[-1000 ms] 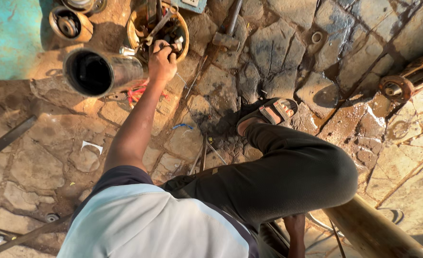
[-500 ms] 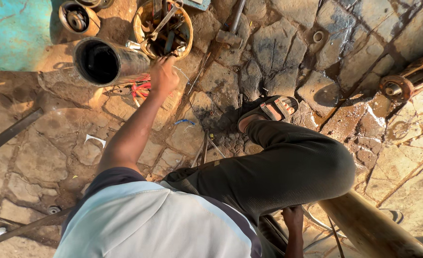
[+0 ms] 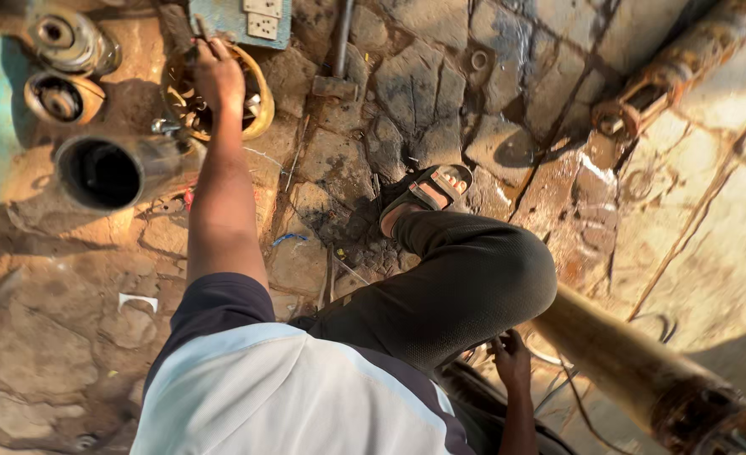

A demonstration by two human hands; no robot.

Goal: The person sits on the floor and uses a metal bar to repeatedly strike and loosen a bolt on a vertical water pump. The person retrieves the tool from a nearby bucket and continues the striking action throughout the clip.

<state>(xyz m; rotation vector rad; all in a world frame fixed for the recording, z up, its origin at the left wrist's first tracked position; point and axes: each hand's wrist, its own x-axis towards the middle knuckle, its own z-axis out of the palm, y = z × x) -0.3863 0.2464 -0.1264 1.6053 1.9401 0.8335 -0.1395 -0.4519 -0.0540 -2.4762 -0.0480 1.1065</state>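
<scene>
Head camera, looking straight down over a seated person's shoulders onto a cracked stone floor [image 3: 364,93] in warm sunlight. From my remote seat I see the left hand [image 3: 214,74] stretched far forward on a straight arm, reaching into a round yellow-rimmed bowl of small metal parts [image 3: 255,93]. Its fingers are curled down among the parts; I cannot tell whether they are closed on anything. The right hand [image 3: 512,358] is low and close to the body, behind the bent right knee, fingers loosely spread against dark cables; whether it grips one I cannot tell.

The bowl lies straight ahead of the left shoulder, at the top of the view, so the left hand is on it while the right hand is well apart from it.

Just beside the bowl, toward the left, lies an open-ended grey metal pipe [image 3: 107,173] on its side, mouth facing the camera. Beyond it stand two round rusty metal pump housings [image 3: 61,67]. A long-handled hammer [image 3: 339,59] lies on the floor to the right of the bowl, handle pointing away. The person's sandalled foot [image 3: 428,190] rests near the centre. A long rusty cylindrical pipe [image 3: 634,362] runs diagonally at lower right.
</scene>
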